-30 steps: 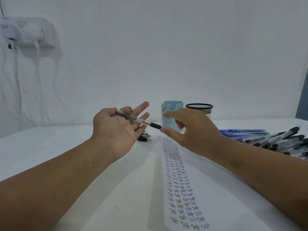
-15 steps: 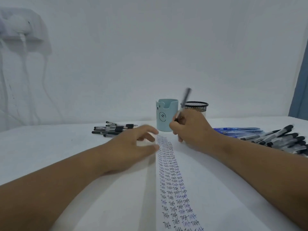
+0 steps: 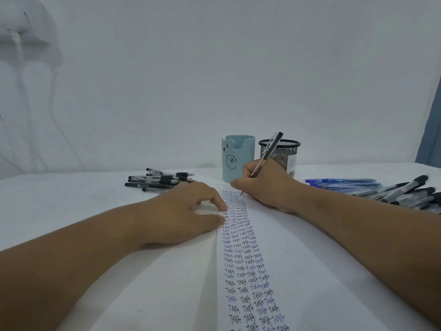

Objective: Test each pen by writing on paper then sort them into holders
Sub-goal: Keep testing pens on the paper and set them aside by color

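Note:
My right hand (image 3: 265, 187) grips a black pen (image 3: 268, 151) in a writing hold, its tip touching the far end of the paper (image 3: 310, 271). The sheet carries long columns of the handwritten word "Test" in black and blue ink. My left hand (image 3: 186, 209) lies flat on the paper's left edge, fingers spread, holding nothing. Behind the hands stand a light blue bear-faced holder (image 3: 235, 158) and a black mesh holder (image 3: 282, 151).
A pile of black pens (image 3: 160, 181) lies at the back left. Several blue pens (image 3: 341, 182) and a heap of black-capped pens (image 3: 410, 191) lie at the right. A white wall stands close behind the table; a blue curtain edge shows at far right.
The pen passed from my left hand to my right, which brought it down to the paper. My left hand dropped and settled flat on the paper's left edge.

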The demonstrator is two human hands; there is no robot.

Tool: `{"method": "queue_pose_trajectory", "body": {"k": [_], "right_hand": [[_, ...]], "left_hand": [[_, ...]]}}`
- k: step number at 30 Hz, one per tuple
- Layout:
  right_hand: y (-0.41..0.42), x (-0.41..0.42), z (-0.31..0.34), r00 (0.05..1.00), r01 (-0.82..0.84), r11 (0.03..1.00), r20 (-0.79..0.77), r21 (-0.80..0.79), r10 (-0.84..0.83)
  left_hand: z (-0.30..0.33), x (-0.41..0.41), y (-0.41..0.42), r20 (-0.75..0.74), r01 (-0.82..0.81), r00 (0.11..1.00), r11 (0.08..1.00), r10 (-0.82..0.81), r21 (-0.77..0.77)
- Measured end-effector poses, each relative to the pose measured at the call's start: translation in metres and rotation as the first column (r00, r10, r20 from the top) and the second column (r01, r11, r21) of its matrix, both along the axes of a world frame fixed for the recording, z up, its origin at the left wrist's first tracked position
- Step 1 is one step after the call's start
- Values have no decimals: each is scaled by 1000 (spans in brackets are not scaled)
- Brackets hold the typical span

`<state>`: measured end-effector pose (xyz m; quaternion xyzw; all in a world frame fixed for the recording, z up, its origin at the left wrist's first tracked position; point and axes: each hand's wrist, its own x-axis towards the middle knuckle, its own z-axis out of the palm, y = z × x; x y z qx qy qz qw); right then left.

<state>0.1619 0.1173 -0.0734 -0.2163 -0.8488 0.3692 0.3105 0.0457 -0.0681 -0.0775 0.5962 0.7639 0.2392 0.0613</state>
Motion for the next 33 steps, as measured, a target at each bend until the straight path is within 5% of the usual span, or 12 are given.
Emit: {"method": "queue_pose_trajectory", "body": {"k": [33], "right_hand": [[3,-1,-4,1000,-22,998,21,64,20]], "left_hand": [[2,3,-3,-31,18,999,999,-19,-46]]}}
